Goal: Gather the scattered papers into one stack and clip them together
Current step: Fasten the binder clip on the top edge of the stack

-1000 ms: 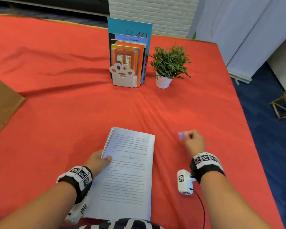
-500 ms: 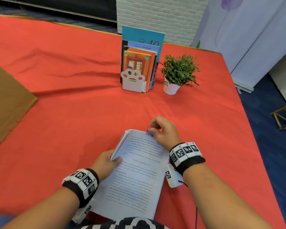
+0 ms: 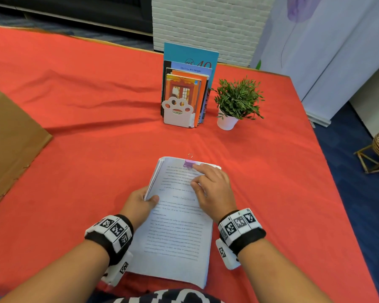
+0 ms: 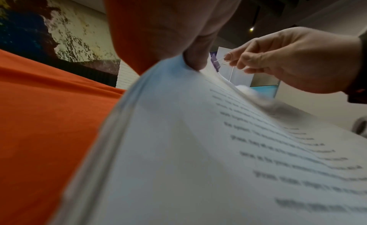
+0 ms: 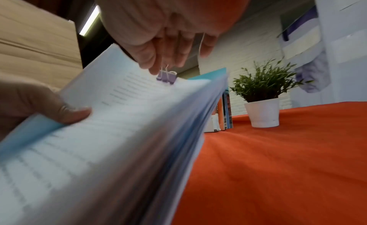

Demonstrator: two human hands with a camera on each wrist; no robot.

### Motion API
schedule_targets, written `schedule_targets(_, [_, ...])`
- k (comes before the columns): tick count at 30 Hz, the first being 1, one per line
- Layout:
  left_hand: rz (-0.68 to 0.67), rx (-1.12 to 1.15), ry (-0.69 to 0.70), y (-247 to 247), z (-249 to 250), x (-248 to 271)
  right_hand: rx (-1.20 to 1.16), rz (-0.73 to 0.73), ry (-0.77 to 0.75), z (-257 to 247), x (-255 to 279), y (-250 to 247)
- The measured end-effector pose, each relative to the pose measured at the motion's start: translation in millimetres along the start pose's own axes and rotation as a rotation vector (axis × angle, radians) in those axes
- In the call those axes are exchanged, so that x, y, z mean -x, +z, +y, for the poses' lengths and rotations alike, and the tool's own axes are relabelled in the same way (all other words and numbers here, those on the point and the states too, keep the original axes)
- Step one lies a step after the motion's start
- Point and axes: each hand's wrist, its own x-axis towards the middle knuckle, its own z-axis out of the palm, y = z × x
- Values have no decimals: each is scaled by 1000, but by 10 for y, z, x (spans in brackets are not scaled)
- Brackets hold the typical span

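Observation:
The white printed paper stack (image 3: 179, 226) lies on the red cloth in front of me, its far end lifted. A purple binder clip (image 3: 188, 164) sits on the stack's far edge, one wire handle sticking out past it. My left hand (image 3: 140, 204) grips the stack's left edge, thumb (image 4: 195, 58) on top. My right hand (image 3: 210, 184) hovers over the far right corner, its index fingertip touching the clip's other wire handle (image 4: 220, 60). The right wrist view shows the clip (image 5: 167, 76) just under my fingers (image 5: 155, 66).
A row of upright books in a white paw-shaped bookend (image 3: 184, 95) and a small potted plant (image 3: 236, 103) stand beyond the stack. A brown cardboard sheet (image 3: 9, 145) lies at the left. The table's right edge (image 3: 328, 171) drops to blue floor.
My right hand carried the clip from the cloth on the right to the stack's far edge. The clip now sits on the papers. My left hand has kept hold of the left edge.

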Motion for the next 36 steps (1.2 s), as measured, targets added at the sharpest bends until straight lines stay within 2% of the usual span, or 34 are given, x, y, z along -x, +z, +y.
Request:
schedule_targets(4, [-8,-12,-3,-31,-11,23,6,31,-14,55,-70,-79])
schedule_targets(8, [5,20,2,-16,12,36,52,-118,-132,-5,-57,-117])
schedule_targets(10, [-2,19,25,-18,52,44,62,-138,-170,-39,-28,-110])
schedule_targets(13, [-42,-32,65,-25,100,70,18,-20,-20,-74,-104,-149])
schedule_targets(14, [-55,-46,77,-28,103,80,21,-28,27,-87,-149,-176])
schedule_targets(19, [-104,-65,119,-64,87,135,-146,-275,179,-105,-309,-292])
schedule_targets(21, [-68,-38,117,-103,76,114,-77,-232,231,-92,-324,-292])
schedule_targets(23, [20,44,101,-156,95,64,38,-129,301,-92,-287,-256])
schedule_targets(24, [59,106,96,-186,110,25,18,-111,357,-102,-259,-219])
schedule_targets(28, [166,305,97,-329,233,-150,-626,-226,552,-275,-106,-134])
schedule_targets(31, [237,445,64,-467,239,-336,-600,-351,611,-281,115,-13])
schedule_targets(33, [253,523,49,-517,200,-404,-592,-355,704,-236,222,67])
schedule_targets(36, [125,500,25,-430,83,-346,-653,-265,863,-165,249,98])
